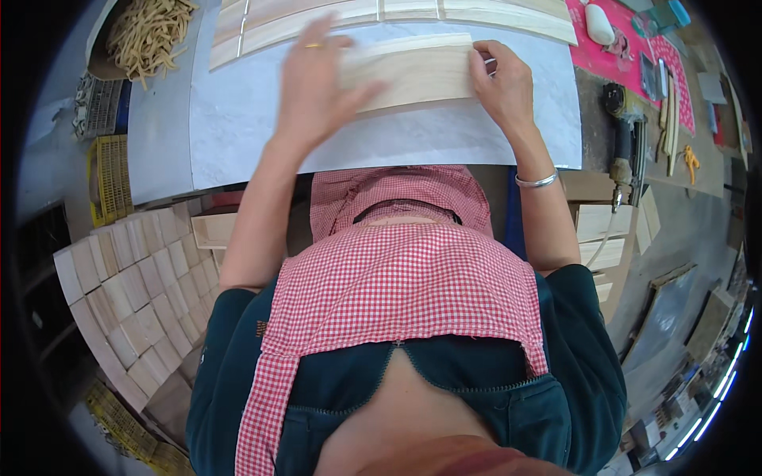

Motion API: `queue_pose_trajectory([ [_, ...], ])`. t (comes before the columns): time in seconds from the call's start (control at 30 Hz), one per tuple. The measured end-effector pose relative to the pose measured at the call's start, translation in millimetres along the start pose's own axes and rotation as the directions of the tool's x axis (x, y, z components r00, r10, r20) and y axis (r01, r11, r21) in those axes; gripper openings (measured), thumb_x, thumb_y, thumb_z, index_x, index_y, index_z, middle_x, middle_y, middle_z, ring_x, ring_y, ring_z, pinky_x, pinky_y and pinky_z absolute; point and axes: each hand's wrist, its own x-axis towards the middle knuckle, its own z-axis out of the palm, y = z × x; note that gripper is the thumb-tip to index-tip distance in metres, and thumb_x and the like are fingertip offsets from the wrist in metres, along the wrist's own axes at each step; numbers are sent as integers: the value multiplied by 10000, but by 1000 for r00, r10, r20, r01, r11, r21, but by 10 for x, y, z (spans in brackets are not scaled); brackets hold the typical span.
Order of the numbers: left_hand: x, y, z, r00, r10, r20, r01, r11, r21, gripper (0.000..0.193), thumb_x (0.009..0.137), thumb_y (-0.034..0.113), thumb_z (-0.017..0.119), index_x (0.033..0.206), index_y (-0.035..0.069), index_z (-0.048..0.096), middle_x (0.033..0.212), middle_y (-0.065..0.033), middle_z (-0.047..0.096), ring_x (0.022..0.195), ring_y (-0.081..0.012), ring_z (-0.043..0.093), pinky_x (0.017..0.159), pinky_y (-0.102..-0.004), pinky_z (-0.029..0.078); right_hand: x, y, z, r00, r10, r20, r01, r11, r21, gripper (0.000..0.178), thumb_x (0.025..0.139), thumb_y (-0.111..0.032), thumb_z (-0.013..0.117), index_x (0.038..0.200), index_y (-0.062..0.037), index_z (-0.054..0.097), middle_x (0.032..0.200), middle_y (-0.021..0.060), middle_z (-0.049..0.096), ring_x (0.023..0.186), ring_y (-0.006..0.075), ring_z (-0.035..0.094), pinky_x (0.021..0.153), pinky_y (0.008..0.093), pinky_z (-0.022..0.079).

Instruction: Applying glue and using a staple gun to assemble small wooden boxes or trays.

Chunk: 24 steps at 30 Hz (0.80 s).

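A pale wooden board (421,75) is tilted above the light grey worktop (444,139). My right hand (506,86) pinches its right end between thumb and curled fingers. Over the board's left end is my left hand (317,91), blurred by motion, with thumb and fingers apart and nothing visible in it. It hides that end, so I cannot tell whether it touches the wood. Beyond both hands lies a row of flat wooden boards (405,17) along the far side of the worktop.
A container of tan strips (151,36) stands at far left. Stacked wooden blocks (135,293) fill the lower left, near a yellow crate (109,178). To the right are a power tool (623,135), an orange clamp (691,164), thin sticks (671,123) and a white bottle (599,24).
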Motion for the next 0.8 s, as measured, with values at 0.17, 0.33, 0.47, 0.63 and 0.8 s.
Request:
queue_pose_trajectory([
  [0.17, 315, 472, 400, 974, 132, 186, -109, 985, -132, 550, 696, 429, 856, 1023, 66, 600, 1438, -158, 529, 1338, -363, 472, 1113, -476, 348, -31, 29, 68, 999, 28, -41, -23, 992, 127, 142, 879, -78, 672, 994, -12, 722, 859, 61, 722, 638, 158, 611, 610, 273, 510],
  [0.33, 410, 497, 536, 946, 156, 283, -103, 975, -196, 526, 680, 394, 870, 958, 70, 563, 1433, -159, 537, 1304, -353, 498, 1115, -443, 348, -53, 55, 89, 996, 45, -83, -27, 978, 207, 127, 870, -85, 675, 971, -26, 725, 854, 62, 701, 638, 172, 616, 600, 285, 506],
  [0.47, 421, 487, 555, 941, 154, 303, -75, 964, -255, 530, 663, 375, 880, 956, 73, 558, 1425, -150, 545, 1272, -348, 521, 1106, -441, 358, -69, 93, 121, 992, 46, -117, -13, 965, 262, 117, 860, -98, 680, 946, -37, 729, 839, 62, 679, 636, 185, 620, 593, 299, 503],
  [0.63, 399, 457, 613, 952, 173, 254, -105, 960, -258, 597, 638, 359, 887, 1061, 67, 583, 1399, -134, 558, 1228, -325, 541, 1078, -437, 380, -82, 126, 162, 988, 35, -148, 15, 947, 321, 112, 857, -83, 684, 946, -35, 733, 839, 54, 668, 633, 178, 606, 592, 286, 498],
  [0.8, 393, 450, 645, 961, 182, 211, -119, 953, -280, 725, 607, 379, 889, 1184, 70, 575, 1330, -113, 579, 1174, -314, 543, 1040, -437, 392, -78, 139, 174, 984, 11, -176, 52, 936, 347, 120, 860, -61, 680, 962, -29, 734, 848, 49, 674, 636, 165, 591, 596, 268, 489],
])
